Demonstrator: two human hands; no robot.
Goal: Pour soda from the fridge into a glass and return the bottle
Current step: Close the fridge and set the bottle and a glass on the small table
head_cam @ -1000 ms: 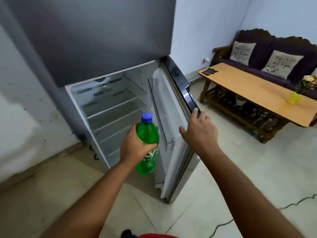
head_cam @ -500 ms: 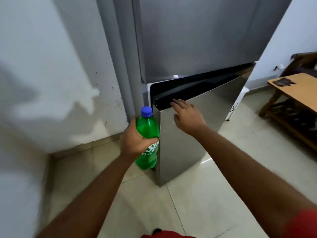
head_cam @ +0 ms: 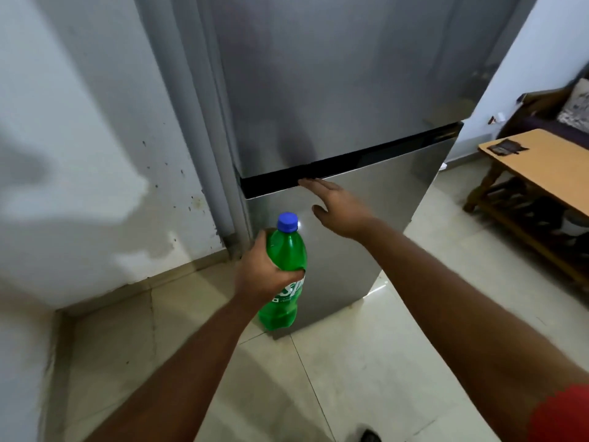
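Note:
A green soda bottle (head_cam: 287, 250) with a blue cap is upright in my left hand (head_cam: 263, 271), which grips it around the upper body, low in front of the fridge. The grey fridge (head_cam: 334, 90) fills the centre; its lower door (head_cam: 376, 224) is closed flush under a black strip. My right hand (head_cam: 338, 208) lies flat on the top of that lower door, fingers together and extended, holding nothing. No glass is in view.
A white, stained wall (head_cam: 79, 154) stands at the left, meeting the tiled floor (head_cam: 350, 362). At the right is a wooden coffee table (head_cam: 548, 167) with a dark object on it, and a sofa with a cushion (head_cam: 573, 106) behind it.
My right hand pushed the lower fridge door from wide open to fully shut. My left hand kept the bottle upright; the view swung left toward the fridge front.

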